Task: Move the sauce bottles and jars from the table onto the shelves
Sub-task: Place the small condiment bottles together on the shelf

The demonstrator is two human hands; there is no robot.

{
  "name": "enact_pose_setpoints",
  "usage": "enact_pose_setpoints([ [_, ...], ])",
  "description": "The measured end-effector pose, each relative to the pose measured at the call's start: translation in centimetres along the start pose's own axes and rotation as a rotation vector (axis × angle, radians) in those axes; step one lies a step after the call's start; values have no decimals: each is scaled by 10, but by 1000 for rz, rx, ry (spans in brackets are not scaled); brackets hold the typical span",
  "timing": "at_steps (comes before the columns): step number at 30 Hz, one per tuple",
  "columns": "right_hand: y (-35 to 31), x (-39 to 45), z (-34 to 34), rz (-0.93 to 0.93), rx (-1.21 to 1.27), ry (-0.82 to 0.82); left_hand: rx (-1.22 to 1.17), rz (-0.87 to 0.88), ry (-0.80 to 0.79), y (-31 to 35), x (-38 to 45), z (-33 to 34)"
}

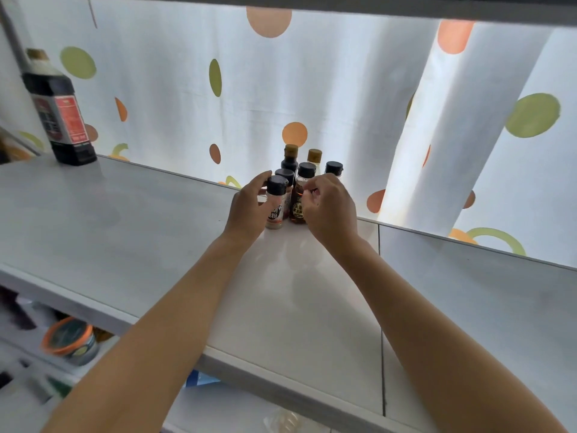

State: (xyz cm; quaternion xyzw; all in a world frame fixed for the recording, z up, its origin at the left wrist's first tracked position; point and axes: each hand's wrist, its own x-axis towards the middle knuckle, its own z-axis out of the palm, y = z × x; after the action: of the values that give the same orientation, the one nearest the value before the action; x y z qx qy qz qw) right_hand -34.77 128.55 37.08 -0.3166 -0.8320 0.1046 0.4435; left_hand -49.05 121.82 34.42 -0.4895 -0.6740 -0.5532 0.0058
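Here both arms reach onto the white shelf (156,232). Left hand (249,207) has fingers curled round the near-left jar (275,203), black cap, pale contents, white label; jar stands upright on the shelf. Right hand (327,207) sits just beside the amber bottle (300,195), fingertips curled in toward its side near the neck; cannot tell if it pinches the bottle or only touches it. Cluster of small containers packed tight at the shelf's back edge: another black-capped jar (285,176) behind the held one, a dark bottle (290,159) and a pale bottle (314,157) with gold caps at the rear, one more black-capped jar (334,168) at right, partly hidden by the right hand. Large dark sauce bottle (59,110) with red label stands far left on the same shelf, well apart from the cluster. Dotted curtain (343,89) hangs behind. Lower shelf level shows an orange-lidded tub (68,339), blurred.
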Motion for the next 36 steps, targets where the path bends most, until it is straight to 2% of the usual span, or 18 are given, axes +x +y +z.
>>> enact_pose_setpoints([
  [4, -16, -27, -1, -84, -55, -107, 121, -44, -27, 3, -13, -8],
  [8, -31, -53, -8, -130, -173, -204, 559, -26, -194, 9, -36, -27],
  [11, -43, -70, -16, -146, -292, -324, 715, -12, -199, 15, -68, -46],
  [17, -75, -119, -32, -152, -310, -439, 783, 6, -168, 41, -146, -89],
  [22, -104, -175, -56, -215, -223, -453, 858, -38, -135, 72, -216, -116],
  [27, -112, -238, -88, -329, -88, -473, 970, 20, -89, 119, -304, -125],
  [36, -131, -378, -133, -441, 159, -688, 995, -327, 17, 174, -471, -129],
])
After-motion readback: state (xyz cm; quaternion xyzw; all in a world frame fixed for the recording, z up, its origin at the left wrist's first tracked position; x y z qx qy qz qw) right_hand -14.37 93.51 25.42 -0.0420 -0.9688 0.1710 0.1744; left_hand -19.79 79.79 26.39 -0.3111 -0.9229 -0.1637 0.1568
